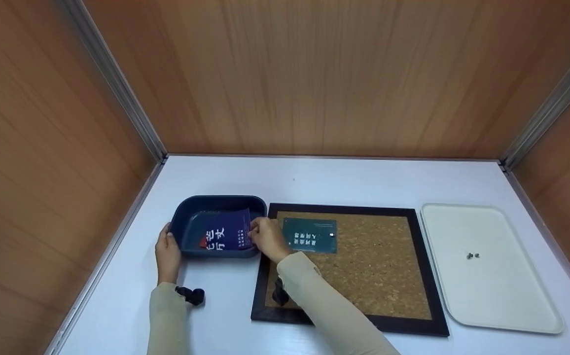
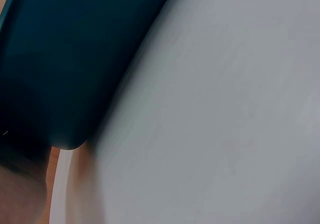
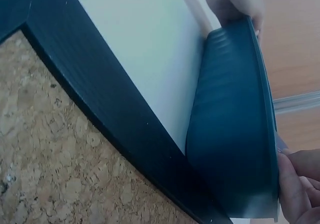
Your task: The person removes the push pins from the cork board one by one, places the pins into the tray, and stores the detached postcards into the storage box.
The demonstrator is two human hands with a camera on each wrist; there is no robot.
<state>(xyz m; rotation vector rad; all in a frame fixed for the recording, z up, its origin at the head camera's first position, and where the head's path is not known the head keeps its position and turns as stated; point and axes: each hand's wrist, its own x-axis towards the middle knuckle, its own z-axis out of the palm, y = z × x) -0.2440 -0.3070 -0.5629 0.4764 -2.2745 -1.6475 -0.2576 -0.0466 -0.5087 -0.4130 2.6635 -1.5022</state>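
At the left of the table stands a dark blue plastic basin (image 1: 216,199). My left hand (image 1: 167,254) grips its left end at the rim; the left wrist view is mostly basin wall and table. Inside the basin lies a purple card (image 1: 228,229) with white characters, tilted up toward the right rim. My right hand (image 1: 269,239) pinches this card by its right edge, above the basin's right end. In the right wrist view the fingers (image 3: 295,184) are right at the basin rim and hide most of the card. A bit of red shows at the card's lower left.
Right of the basin lies a cork board (image 1: 374,276) with a dark frame, under my right forearm. A green card (image 1: 309,235) lies on its upper left, with a small shiny pin (image 1: 332,235). A white tray (image 1: 502,296) at the right holds several small metallic pieces (image 1: 472,256).
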